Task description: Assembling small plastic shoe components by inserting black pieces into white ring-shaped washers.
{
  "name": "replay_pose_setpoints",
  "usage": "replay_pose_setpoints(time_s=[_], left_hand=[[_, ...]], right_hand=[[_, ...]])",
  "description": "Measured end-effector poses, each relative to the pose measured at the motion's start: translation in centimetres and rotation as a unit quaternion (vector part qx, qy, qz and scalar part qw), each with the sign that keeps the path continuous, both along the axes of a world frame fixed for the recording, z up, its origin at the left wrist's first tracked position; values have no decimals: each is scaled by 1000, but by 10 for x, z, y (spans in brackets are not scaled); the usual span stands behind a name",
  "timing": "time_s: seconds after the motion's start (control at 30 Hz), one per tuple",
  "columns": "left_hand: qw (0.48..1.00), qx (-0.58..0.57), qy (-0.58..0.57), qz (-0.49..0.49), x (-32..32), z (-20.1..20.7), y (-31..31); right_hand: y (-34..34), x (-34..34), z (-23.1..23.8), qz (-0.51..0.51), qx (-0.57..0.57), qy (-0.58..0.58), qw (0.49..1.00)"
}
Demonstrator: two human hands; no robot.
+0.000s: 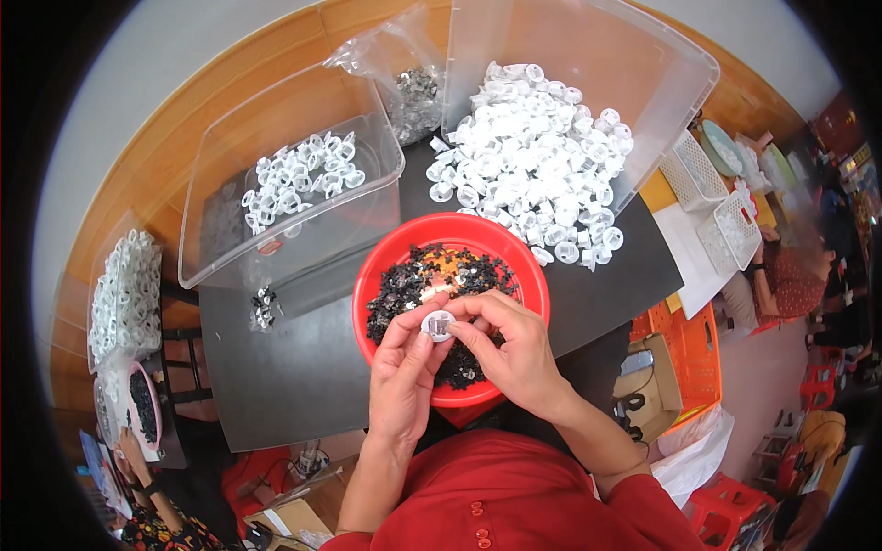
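A small round white plastic part with a grey middle is pinched in front of me, its flat face turned up. My left hand closes on it with thumb and fingers at its left and lower edge. From the right, my right hand closes on its other side, fingertips pressed to it. Both hands are over the near half of a red plastic basin. In the basin lie many small black pieces mixed with shiny metal-looking bits; the hands hide part of them.
On the dark table stands a clear bin of white parts. A white pile spills from a tipped clear bin. A plastic bag stands between them. Small pieces lie left. Other people sit at both sides.
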State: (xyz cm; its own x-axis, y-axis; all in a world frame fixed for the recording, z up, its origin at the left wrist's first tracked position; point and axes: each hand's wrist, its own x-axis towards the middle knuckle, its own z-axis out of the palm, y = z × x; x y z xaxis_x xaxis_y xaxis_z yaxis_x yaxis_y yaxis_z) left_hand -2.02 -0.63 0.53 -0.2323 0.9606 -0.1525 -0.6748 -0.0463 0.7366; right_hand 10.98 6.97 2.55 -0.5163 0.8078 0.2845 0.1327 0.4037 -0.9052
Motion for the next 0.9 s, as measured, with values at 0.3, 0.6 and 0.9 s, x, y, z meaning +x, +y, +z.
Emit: replay_pose_setpoints(time_s=[0.3,0.6,0.9], left_hand=[[998,1,21,54,7,-4,0],[996,-43,18,77,3,-6,2],[992,-83,61,75,0,4,-2]], right_hand=[[-8,-11,-21,5,-184,132,974],[-11,-15,-28,-16,-181,155,971],[-1,-1,-12,15,-69,60,996]])
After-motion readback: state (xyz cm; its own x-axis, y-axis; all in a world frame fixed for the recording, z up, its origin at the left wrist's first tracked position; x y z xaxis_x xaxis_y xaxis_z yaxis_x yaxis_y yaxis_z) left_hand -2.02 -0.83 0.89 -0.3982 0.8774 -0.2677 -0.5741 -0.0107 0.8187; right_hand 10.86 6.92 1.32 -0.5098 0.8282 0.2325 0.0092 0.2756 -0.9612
